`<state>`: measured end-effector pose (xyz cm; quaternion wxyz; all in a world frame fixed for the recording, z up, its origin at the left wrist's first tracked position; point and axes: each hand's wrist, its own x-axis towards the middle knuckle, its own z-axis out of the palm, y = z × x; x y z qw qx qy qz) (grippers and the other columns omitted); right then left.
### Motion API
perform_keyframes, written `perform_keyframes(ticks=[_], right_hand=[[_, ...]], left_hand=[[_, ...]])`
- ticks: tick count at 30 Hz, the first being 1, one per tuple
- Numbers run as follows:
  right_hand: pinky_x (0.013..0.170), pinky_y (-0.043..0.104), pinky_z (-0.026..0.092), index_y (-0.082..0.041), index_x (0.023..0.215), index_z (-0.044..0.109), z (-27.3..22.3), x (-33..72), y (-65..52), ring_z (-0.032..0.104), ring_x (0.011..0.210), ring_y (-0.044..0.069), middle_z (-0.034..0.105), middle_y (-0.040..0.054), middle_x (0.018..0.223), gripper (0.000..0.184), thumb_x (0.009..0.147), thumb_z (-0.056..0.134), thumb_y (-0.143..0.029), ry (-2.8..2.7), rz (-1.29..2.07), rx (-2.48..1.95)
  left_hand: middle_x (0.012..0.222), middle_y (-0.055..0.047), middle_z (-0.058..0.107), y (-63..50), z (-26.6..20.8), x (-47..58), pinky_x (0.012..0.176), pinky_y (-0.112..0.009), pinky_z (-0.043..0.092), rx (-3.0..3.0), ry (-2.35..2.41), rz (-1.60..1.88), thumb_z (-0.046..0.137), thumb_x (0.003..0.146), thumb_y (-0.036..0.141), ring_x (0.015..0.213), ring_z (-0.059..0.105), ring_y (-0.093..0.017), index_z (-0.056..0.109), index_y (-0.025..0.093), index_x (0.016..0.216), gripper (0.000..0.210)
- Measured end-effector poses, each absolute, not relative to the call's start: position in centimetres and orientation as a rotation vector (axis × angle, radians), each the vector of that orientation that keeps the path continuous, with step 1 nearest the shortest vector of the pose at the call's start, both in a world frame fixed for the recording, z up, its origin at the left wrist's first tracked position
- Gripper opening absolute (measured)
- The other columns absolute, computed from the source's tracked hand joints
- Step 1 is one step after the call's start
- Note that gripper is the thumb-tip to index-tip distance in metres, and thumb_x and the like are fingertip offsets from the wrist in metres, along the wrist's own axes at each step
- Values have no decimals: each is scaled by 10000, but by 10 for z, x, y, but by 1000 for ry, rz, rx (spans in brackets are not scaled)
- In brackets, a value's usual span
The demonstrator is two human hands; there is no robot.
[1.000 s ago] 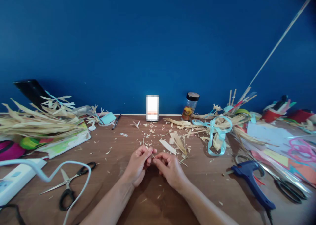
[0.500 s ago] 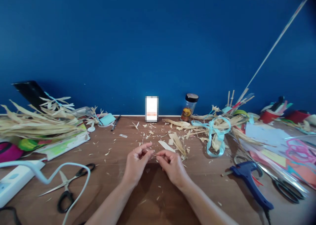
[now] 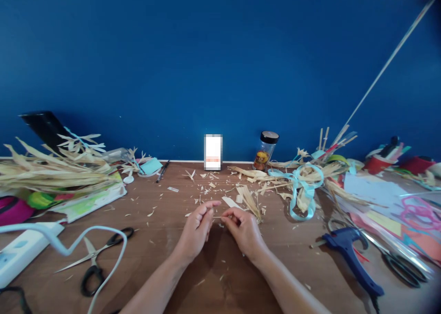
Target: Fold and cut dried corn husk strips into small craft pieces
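A thin pale strip (image 3: 217, 217) spans the small gap between my two hands, over the middle of the brown table (image 3: 155, 259). My left hand (image 3: 195, 229) pinches one end between thumb and fingers, the index finger stretched out above. The other end is pinched by the fingertips of my right hand (image 3: 244, 229). Just beyond the right hand lie a dried husk piece (image 3: 248, 201) and a white strip (image 3: 231, 202). What the strip is made of is too small to make out.
Open scissors (image 3: 93, 256) and a white power strip (image 3: 25, 252) lie left, near dried husks (image 3: 51, 176). At right are a blue glue gun (image 3: 354, 259), more scissors (image 3: 404, 268) and light blue ribbon (image 3: 294, 203). A jar (image 3: 264, 153) and a blurred bright screen (image 3: 212, 153) stand behind.
My hands have drawn slightly apart, so more of the thin strip shows between them. My left index finger reaches further right over it. The view has shifted a little.
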<state>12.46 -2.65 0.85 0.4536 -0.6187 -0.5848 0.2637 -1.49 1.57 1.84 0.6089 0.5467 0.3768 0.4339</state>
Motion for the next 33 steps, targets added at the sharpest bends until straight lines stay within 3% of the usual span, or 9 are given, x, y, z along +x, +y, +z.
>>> perform_keyframes(ticks=[3, 6, 10, 14, 18, 22, 30, 33], right_hand=[[454, 202, 253, -176, 749, 630, 9, 124, -26, 330, 456, 90, 392, -58, 479, 164, 772, 522, -297, -1443, 672, -1518], [461, 198, 260, -175, 758, 631, 9, 122, -26, 345, 467, 90, 413, -54, 493, 162, 780, 514, -284, -1451, 694, -1499], [459, 195, 254, -173, 740, 623, 8, 121, -27, 319, 454, 85, 384, -66, 480, 168, 786, 505, -284, -1444, 692, -1503], [442, 199, 230, -174, 713, 620, 5, 123, -27, 285, 432, 83, 360, -72, 454, 197, 798, 490, -294, -1466, 661, -1535], [450, 201, 243, -172, 742, 629, 2, 124, -27, 346, 442, 91, 443, -53, 473, 202, 807, 482, -296, -1497, 582, -1592], [497, 203, 292, -189, 799, 620, 0, 121, -29, 470, 528, 115, 577, -15, 595, 176, 823, 462, -260, -1547, 538, -1585], [547, 219, 324, -208, 794, 582, 10, 118, -34, 532, 573, 138, 617, 7, 646, 151, 842, 459, -281, -1753, 343, -1699], [614, 223, 353, -204, 814, 575, 15, 121, -33, 546, 673, 149, 621, 24, 731, 141, 856, 452, -259, -1834, 311, -1630]], left_hand=[[375, 114, 317, 16, 15, -14, 338, -164, 319, 1127, 796, 928, 496, 790, 380, 313, 266, -63, 533, 175, 1124, 394], [409, 83, 427, 16, 15, -15, 407, -161, 391, 879, 712, 891, 528, 783, 365, 359, 342, -54, 579, 171, 1010, 303], [849, -53, 664, 15, 18, -17, 495, -155, 432, 741, 708, 826, 588, 756, 296, 466, 441, -27, 617, 163, 920, 213], [1204, -98, 554, 13, 21, -16, 545, -177, 439, 944, 708, 759, 591, 746, 207, 544, 490, -40, 561, 215, 1107, 362], [1168, -99, 584, 12, 18, -13, 695, -268, 456, 1392, 771, 803, 522, 751, 144, 767, 591, -154, 541, 224, 1157, 415], [1086, -55, 629, 14, 10, -15, 929, -340, 346, 1830, 835, 908, 493, 691, 58, 1022, 533, -215, 603, 261, 1094, 464], [941, -56, 682, 16, 4, -22, 820, -315, 401, 2058, 936, 963, 499, 729, 104, 873, 592, -229, 658, 279, 990, 352], [934, -49, 686, 15, 6, -22, 799, -291, 403, 2046, 958, 960, 511, 748, 148, 856, 603, -222, 657, 281, 980, 304]])
